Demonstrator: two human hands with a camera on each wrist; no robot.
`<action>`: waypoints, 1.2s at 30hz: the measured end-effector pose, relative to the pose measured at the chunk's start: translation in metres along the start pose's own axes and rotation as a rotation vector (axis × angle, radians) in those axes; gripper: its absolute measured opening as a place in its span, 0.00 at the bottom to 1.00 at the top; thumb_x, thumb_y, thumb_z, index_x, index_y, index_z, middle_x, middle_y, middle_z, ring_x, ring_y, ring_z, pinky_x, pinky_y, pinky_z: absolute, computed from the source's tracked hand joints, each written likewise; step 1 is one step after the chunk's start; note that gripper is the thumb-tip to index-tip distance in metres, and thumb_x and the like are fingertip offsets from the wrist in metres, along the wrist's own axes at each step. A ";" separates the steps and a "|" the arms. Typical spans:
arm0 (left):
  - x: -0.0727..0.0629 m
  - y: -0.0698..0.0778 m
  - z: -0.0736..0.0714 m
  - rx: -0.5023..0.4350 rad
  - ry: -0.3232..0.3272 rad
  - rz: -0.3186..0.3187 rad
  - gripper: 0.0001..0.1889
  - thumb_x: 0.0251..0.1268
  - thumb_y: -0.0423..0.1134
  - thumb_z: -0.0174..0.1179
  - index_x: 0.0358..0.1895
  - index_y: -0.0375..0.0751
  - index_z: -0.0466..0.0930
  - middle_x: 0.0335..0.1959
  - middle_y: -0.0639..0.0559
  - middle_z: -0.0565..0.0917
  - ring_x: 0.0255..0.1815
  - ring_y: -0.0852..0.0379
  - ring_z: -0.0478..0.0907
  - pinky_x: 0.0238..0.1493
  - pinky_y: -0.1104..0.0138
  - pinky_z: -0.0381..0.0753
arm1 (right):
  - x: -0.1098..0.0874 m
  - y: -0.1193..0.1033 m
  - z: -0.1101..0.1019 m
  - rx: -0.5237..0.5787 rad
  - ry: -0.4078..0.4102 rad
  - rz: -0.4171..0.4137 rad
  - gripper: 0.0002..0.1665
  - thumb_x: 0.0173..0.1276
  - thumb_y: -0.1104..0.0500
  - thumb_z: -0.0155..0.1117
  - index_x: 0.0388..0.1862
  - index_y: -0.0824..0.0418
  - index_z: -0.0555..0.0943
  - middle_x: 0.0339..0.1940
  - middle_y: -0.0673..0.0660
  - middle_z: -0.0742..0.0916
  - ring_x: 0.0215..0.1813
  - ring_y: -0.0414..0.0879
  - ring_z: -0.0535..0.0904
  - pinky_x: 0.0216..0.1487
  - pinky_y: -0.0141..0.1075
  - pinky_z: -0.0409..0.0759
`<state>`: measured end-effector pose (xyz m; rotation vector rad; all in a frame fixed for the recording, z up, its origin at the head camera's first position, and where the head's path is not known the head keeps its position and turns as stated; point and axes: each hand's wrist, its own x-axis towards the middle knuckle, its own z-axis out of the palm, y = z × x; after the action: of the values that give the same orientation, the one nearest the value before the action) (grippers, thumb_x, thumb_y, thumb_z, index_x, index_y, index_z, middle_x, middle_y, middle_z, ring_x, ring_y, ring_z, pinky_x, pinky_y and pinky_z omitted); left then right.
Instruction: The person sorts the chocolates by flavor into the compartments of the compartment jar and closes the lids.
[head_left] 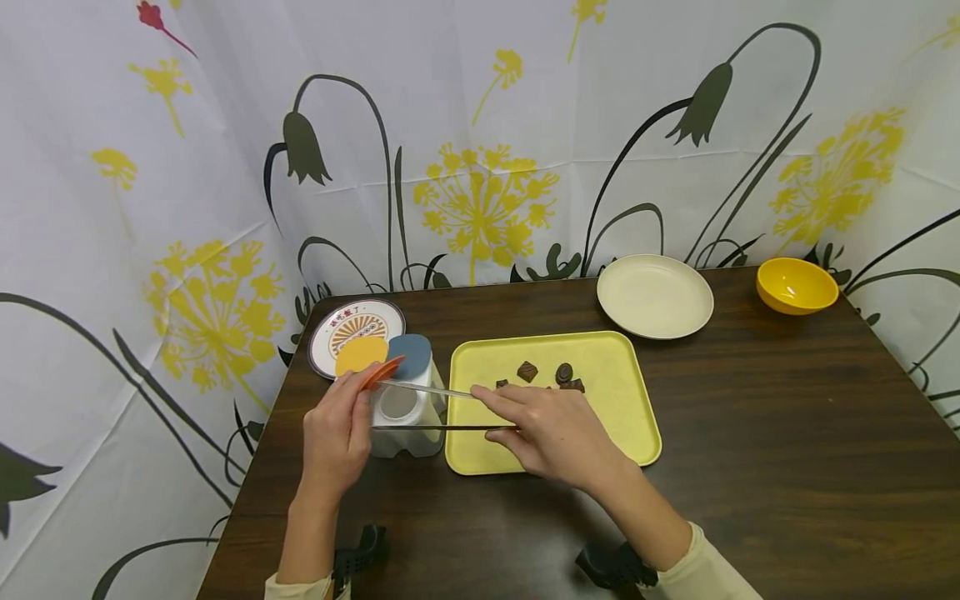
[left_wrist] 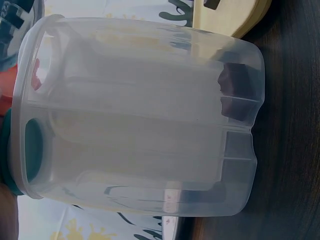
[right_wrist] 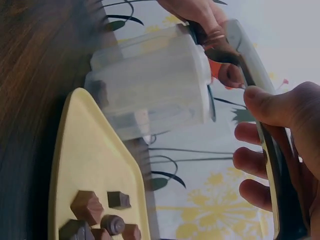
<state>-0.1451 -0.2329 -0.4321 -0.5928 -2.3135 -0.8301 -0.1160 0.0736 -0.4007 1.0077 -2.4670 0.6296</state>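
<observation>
A clear storage box with a white top (head_left: 399,403) and separate compartments stands at the left of the yellow tray (head_left: 480,458). My left hand (head_left: 337,425) pinches its raised orange lid (head_left: 384,372); the compartment opening below is uncovered. My right hand (head_left: 551,429) grips metal tongs (head_left: 442,427), whose two arms stand apart and reach left over the box. Whether anything sits between the tong tips I cannot tell. A dark chocolate (left_wrist: 237,91) shows through the box wall at the bottom of one compartment. Several chocolates (right_wrist: 86,206) lie on the tray, partly behind my right hand in the head view.
Yellow (head_left: 362,356) and blue (head_left: 408,357) lids cover other compartments. Behind the box lies a printed plate (head_left: 322,342). A cream plate (head_left: 656,297) and a yellow bowl (head_left: 797,286) stand at the back right of the dark wooden table (head_left: 780,450). A patterned curtain hangs behind.
</observation>
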 end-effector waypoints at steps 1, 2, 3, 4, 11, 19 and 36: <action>0.000 0.000 0.000 0.000 0.000 0.002 0.18 0.70 0.34 0.51 0.61 0.40 0.79 0.46 0.47 0.85 0.34 0.56 0.74 0.37 0.70 0.75 | -0.002 0.002 -0.001 0.002 0.004 0.002 0.32 0.64 0.47 0.69 0.67 0.46 0.76 0.51 0.44 0.86 0.32 0.38 0.81 0.22 0.32 0.72; 0.000 0.000 0.000 0.001 0.001 0.004 0.19 0.70 0.34 0.51 0.61 0.40 0.79 0.45 0.47 0.85 0.33 0.57 0.73 0.35 0.70 0.74 | -0.003 0.004 -0.003 0.004 0.008 0.004 0.33 0.64 0.46 0.69 0.68 0.46 0.75 0.52 0.44 0.86 0.32 0.38 0.81 0.22 0.32 0.72; 0.000 0.000 0.000 0.001 0.002 0.003 0.19 0.70 0.35 0.51 0.61 0.41 0.79 0.44 0.47 0.84 0.32 0.58 0.72 0.33 0.72 0.73 | -0.005 0.006 -0.005 0.013 0.017 0.006 0.34 0.63 0.46 0.70 0.68 0.46 0.75 0.52 0.44 0.86 0.34 0.38 0.82 0.23 0.32 0.73; 0.000 0.000 0.000 0.000 0.003 0.002 0.19 0.71 0.35 0.51 0.61 0.41 0.79 0.44 0.47 0.84 0.31 0.58 0.72 0.33 0.73 0.72 | -0.007 0.009 -0.007 0.022 0.026 0.006 0.34 0.63 0.46 0.70 0.68 0.46 0.75 0.53 0.44 0.85 0.33 0.37 0.82 0.23 0.32 0.73; 0.001 0.000 0.000 0.007 0.026 0.010 0.18 0.70 0.34 0.51 0.59 0.41 0.80 0.49 0.47 0.85 0.42 0.53 0.79 0.53 0.66 0.76 | -0.017 0.028 -0.026 0.050 0.054 0.048 0.34 0.61 0.46 0.71 0.67 0.46 0.76 0.43 0.43 0.86 0.22 0.31 0.73 0.22 0.29 0.69; 0.000 0.001 -0.001 0.001 -0.014 -0.020 0.19 0.71 0.36 0.52 0.62 0.43 0.79 0.46 0.48 0.85 0.35 0.58 0.74 0.44 0.77 0.74 | -0.038 0.051 -0.040 0.004 0.084 0.172 0.36 0.58 0.46 0.73 0.66 0.50 0.77 0.33 0.44 0.84 0.24 0.32 0.74 0.21 0.31 0.68; 0.001 0.001 0.001 -0.012 0.020 0.009 0.19 0.69 0.34 0.51 0.61 0.42 0.80 0.52 0.49 0.84 0.46 0.53 0.80 0.60 0.73 0.70 | -0.099 0.078 -0.039 0.058 -0.118 0.470 0.30 0.59 0.48 0.74 0.61 0.54 0.81 0.26 0.41 0.83 0.22 0.31 0.71 0.21 0.33 0.67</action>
<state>-0.1453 -0.2314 -0.4318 -0.5968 -2.2879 -0.8425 -0.1000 0.1983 -0.4398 0.4883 -2.8282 0.8056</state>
